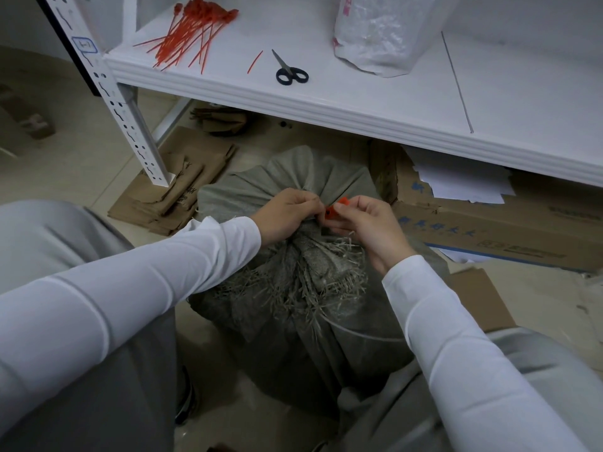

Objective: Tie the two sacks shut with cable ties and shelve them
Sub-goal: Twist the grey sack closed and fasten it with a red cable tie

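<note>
A grey woven sack (293, 321) stands on the floor between my knees, its frayed mouth gathered into a bunch. My left hand (287, 213) grips the gathered neck. My right hand (365, 223) pinches the red head of a cable tie (332, 212) at that neck; the tie's strap is mostly hidden by my fingers. A white plastic sack (381, 31) stands on the white shelf (326, 102) above. A pile of red cable ties (192, 31) lies at the shelf's left end.
Black-handled scissors (288, 71) and a cut-off red tie piece (255, 62) lie on the shelf. Flattened cardboard (176, 187) lies under the shelf on the left. A cardboard box with papers (489, 216) sits at the right. The shelf's post (130, 125) stands at left.
</note>
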Demonstrator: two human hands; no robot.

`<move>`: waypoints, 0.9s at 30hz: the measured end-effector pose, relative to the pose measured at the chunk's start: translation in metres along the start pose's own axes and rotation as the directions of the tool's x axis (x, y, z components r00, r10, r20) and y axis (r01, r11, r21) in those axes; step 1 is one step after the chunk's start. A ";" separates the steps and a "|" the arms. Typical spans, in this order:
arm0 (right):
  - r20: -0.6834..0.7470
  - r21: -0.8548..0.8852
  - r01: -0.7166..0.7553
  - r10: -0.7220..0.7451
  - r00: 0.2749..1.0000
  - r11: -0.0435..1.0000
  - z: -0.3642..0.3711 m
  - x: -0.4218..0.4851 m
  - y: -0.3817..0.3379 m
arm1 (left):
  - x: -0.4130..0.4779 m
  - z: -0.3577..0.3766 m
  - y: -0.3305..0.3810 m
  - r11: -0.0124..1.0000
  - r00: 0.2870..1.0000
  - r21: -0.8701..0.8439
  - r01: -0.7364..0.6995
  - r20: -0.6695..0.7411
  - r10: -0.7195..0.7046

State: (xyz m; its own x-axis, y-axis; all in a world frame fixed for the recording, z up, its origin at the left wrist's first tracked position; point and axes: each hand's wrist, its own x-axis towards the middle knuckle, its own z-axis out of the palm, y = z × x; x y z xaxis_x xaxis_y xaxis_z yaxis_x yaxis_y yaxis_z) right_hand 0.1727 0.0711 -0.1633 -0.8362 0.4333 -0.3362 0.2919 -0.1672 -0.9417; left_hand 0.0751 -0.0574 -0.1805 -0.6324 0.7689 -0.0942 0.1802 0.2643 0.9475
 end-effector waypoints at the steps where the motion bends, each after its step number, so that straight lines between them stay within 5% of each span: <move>1: 0.000 0.005 0.001 -0.001 1.000 1.000 0.001 0.000 0.002 | 0.000 0.000 0.000 0.999 1.000 0.037 -0.004 0.006 0.004; 16: -0.030 0.084 0.032 -0.029 0.999 0.996 0.003 -0.005 0.005 | 0.005 -0.004 0.002 0.990 0.998 0.134 0.054 0.028 -0.058; 27: -0.059 0.288 -0.049 0.069 0.996 0.956 0.001 0.005 0.008 | 0.001 -0.002 0.005 0.989 0.994 -0.112 0.100 -0.021 -0.103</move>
State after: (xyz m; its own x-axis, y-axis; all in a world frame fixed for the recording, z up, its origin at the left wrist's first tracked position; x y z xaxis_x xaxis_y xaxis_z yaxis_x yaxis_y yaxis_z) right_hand 0.1707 0.0712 -0.1725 -0.7851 0.4726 -0.4003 0.1864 -0.4360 -0.8804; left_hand 0.0741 -0.0568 -0.1755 -0.6634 0.7251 -0.1849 0.0305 0.2731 0.9615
